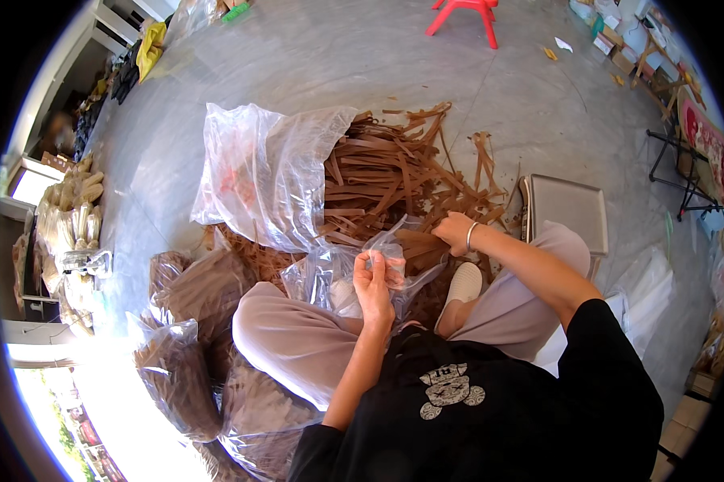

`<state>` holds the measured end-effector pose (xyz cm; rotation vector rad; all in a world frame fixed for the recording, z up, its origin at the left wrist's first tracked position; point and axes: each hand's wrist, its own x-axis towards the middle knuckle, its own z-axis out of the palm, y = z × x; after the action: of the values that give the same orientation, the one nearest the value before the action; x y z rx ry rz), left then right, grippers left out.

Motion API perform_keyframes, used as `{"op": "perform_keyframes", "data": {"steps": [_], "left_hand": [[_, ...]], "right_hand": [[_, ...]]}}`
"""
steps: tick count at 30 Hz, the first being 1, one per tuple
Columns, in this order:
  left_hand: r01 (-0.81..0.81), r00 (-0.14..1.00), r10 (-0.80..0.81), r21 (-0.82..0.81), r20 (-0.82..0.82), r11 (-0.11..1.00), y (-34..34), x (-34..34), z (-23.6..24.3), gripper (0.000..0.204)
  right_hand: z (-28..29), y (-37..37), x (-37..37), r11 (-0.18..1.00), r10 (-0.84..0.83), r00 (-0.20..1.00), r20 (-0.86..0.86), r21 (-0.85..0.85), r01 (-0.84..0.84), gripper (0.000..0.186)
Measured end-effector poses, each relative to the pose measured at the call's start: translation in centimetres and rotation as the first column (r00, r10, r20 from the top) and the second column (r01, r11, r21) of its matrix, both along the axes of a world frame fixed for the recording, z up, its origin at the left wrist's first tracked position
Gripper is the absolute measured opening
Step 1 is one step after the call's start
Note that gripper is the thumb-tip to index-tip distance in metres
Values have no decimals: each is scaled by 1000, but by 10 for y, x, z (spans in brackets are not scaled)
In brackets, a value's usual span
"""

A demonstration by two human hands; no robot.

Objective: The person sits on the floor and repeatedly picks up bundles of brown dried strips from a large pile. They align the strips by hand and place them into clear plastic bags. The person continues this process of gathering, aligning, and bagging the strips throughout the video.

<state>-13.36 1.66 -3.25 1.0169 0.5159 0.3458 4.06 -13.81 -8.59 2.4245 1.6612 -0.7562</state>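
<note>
My left hand is closed on the edge of a clear plastic bag, its fingers pinched together above my lap. Just right of it, my right hand, with a silver bangle on the wrist, is closed around the end of a bunch of flat brown strips. The bunch lies at the bag's mouth, partly behind the clear film; how far it reaches inside I cannot tell. Beyond both hands spreads a large pile of brown strips, spilling from a big clear sack lying on its side.
Several filled clear bags of brown material crowd my left side. A grey tray sits to the right beside my knee. Farther off stand a red stool and a folding chair. Bundled goods line the left wall.
</note>
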Motion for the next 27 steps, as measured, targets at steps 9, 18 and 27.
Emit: {"op": "perform_keyframes", "data": {"steps": [9, 18, 27], "left_hand": [[262, 965, -260, 78, -31, 962, -5, -7, 1, 7], [306, 950, -305, 10, -72, 952, -13, -17, -16, 8], [438, 888, -443, -70, -124, 896, -5, -19, -7, 11]], "right_hand": [[-58, 28, -48, 881, 163, 965, 207, 409, -237, 18], [-154, 37, -106, 946, -36, 991, -131, 315, 75, 18], [-154, 47, -109, 931, -150, 477, -866, 39, 362, 32]]}}
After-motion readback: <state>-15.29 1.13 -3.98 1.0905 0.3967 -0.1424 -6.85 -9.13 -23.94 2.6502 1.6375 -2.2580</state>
